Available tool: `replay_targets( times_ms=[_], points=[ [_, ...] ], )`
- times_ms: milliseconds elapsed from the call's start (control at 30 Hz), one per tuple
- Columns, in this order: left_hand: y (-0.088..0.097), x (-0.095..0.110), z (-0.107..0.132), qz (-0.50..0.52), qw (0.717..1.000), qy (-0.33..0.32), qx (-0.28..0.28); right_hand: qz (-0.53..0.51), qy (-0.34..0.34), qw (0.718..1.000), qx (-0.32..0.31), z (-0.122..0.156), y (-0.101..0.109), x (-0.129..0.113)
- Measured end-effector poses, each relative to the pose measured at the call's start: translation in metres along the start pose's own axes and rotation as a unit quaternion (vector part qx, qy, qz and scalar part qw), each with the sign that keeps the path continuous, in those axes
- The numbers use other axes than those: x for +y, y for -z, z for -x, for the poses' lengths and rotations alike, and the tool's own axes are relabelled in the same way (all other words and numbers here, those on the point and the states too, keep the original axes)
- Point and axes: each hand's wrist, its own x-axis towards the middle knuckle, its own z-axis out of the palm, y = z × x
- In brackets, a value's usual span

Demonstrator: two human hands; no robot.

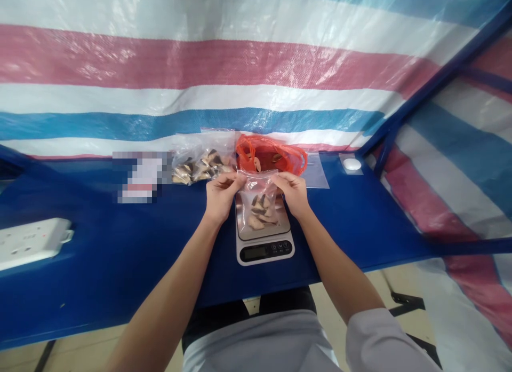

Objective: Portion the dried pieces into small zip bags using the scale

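Observation:
Both my hands hold up the top edges of a clear zip-top bag (258,201), whose lower part rests on the steel pan of a digital kitchen scale (264,250). My left hand (222,196) pinches the bag's left corner, and my right hand (294,193) pinches its right corner. Inside lie several pale tan pieces with dark patches, of a food I cannot identify. Behind my hands are a larger clear bag of similar pieces (202,164) and a red-orange plastic bag (270,156).
A flat clear plastic bag (316,173) lies behind the scale on the blue tabletop (100,249). A white power strip (32,243) sits at the left edge, and a pixelated patch (140,177) hides something behind it. Striped tarpaulin (200,68) hangs behind and right of the table.

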Motion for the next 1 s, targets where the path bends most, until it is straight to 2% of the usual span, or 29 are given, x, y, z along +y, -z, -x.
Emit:
replay_targets(
  times_ms=[433, 800, 1000],
  points=[
    [0.0019, -0.0026, 0.0016, -0.023, 0.999, -0.042, -0.011, -0.008, 0.023, 1.000, -0.009, 0.0018, 0.0000, -0.0024],
    [-0.0023, 0.0034, 0.0033, -0.009, 1.000, -0.003, -0.010, 0.013, 0.039, 0.999, -0.013, 0.0033, -0.0013, -0.0041],
    [-0.0039, 0.0061, 0.0041, -0.045, 0.999, -0.027, -0.007, 0.016, 0.021, 0.999, -0.020, 0.0035, -0.0016, -0.0016]
  ],
)
